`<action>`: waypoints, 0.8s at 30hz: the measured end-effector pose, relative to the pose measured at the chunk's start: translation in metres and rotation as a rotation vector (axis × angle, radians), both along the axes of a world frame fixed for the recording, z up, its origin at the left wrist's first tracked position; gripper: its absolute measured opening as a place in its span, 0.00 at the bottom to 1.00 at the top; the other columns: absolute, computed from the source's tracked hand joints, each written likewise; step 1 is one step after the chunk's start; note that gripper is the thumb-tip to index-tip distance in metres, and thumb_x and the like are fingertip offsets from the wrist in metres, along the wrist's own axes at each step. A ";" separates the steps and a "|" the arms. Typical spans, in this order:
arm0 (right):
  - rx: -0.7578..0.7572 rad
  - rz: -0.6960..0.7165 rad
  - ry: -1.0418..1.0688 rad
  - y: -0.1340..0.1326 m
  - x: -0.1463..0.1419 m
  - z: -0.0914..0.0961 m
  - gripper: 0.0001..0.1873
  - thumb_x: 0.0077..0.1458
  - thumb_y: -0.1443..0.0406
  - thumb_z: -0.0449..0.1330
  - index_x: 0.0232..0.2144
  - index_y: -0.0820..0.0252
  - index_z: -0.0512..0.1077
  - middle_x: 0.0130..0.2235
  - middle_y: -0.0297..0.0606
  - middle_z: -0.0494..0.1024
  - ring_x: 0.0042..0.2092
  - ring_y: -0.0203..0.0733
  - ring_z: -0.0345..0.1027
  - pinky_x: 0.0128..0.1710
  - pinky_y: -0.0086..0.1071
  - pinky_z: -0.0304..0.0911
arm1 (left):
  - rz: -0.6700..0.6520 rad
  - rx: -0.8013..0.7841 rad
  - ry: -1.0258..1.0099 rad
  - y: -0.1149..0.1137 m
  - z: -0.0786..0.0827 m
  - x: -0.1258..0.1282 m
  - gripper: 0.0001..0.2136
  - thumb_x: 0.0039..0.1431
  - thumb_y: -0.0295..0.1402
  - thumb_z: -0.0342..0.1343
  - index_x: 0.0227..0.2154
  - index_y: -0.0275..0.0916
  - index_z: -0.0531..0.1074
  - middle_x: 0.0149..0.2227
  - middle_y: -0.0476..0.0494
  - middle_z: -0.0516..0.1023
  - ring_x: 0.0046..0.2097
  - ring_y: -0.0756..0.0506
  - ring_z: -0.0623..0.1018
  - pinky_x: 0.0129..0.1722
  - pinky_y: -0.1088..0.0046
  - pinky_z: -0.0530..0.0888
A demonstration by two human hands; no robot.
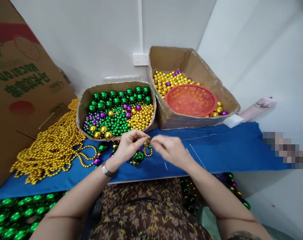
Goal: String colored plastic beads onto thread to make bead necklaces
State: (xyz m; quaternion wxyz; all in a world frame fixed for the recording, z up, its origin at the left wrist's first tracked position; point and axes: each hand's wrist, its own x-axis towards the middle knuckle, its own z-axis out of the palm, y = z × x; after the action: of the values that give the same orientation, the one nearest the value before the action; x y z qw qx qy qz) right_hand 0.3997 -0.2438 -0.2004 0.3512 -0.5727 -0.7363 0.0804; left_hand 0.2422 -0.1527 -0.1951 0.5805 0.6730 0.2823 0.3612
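Small looped strand of shiny gold round beads [145, 151], held over the blue cloth-covered table [231, 146] in front of an open brown cardboard box [116, 86] of green, gold and purple beads. Pinched near its top between the fingers of the left hand [127, 146]; just beside, the right hand [171, 150], fingers curled, any grip there impossible to tell. Near the loop, a large glossy green ball [138, 156].
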 end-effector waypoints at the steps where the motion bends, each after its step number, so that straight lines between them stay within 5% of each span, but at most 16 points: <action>1: 0.008 -0.029 0.128 0.005 0.005 0.001 0.14 0.65 0.59 0.50 0.38 0.57 0.73 0.36 0.38 0.78 0.37 0.38 0.70 0.37 0.30 0.61 | -0.004 0.054 0.009 -0.001 0.002 -0.001 0.09 0.50 0.37 0.64 0.28 0.36 0.76 0.27 0.44 0.79 0.28 0.50 0.75 0.28 0.76 0.71; 3: -0.074 0.005 0.408 0.016 0.010 -0.002 0.15 0.65 0.58 0.49 0.40 0.58 0.73 0.37 0.39 0.78 0.38 0.38 0.70 0.38 0.31 0.62 | -0.002 0.159 0.024 -0.001 0.003 -0.002 0.08 0.52 0.36 0.63 0.28 0.37 0.76 0.27 0.45 0.78 0.28 0.50 0.75 0.28 0.75 0.70; 6: -0.414 0.248 0.845 0.028 0.008 -0.017 0.18 0.62 0.53 0.51 0.43 0.59 0.70 0.31 0.35 0.76 0.29 0.34 0.68 0.28 0.26 0.61 | 0.049 0.353 0.033 0.000 0.002 -0.004 0.04 0.54 0.33 0.61 0.30 0.39 0.77 0.27 0.46 0.78 0.29 0.49 0.75 0.31 0.74 0.70; 10: -0.664 0.459 1.071 0.030 -0.002 -0.032 0.24 0.54 0.48 0.59 0.41 0.61 0.69 0.28 0.34 0.76 0.24 0.30 0.65 0.23 0.24 0.58 | 0.099 0.477 0.013 0.000 -0.002 -0.003 0.01 0.53 0.31 0.61 0.29 0.41 0.77 0.26 0.47 0.77 0.30 0.49 0.75 0.34 0.73 0.70; 17: -0.275 0.081 0.643 0.020 0.007 -0.020 0.15 0.61 0.55 0.54 0.30 0.59 0.68 0.27 0.32 0.75 0.28 0.33 0.69 0.30 0.27 0.63 | 0.061 0.106 -0.027 0.005 -0.006 -0.007 0.10 0.55 0.39 0.60 0.27 0.37 0.75 0.31 0.45 0.77 0.35 0.48 0.74 0.38 0.72 0.70; 24: -0.369 -0.059 0.769 0.017 0.014 -0.053 0.16 0.58 0.53 0.56 0.30 0.60 0.69 0.26 0.33 0.75 0.24 0.32 0.67 0.26 0.26 0.61 | 0.092 -0.282 -0.217 0.011 -0.025 -0.027 0.10 0.53 0.37 0.63 0.25 0.36 0.73 0.30 0.46 0.74 0.30 0.52 0.70 0.30 0.77 0.67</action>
State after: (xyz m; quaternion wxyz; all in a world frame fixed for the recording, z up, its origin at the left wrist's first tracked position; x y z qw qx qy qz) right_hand 0.4139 -0.2272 -0.2530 0.4940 -0.5750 -0.5084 0.4085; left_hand 0.2147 -0.1412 -0.2205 0.6789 0.5283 0.2963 0.4150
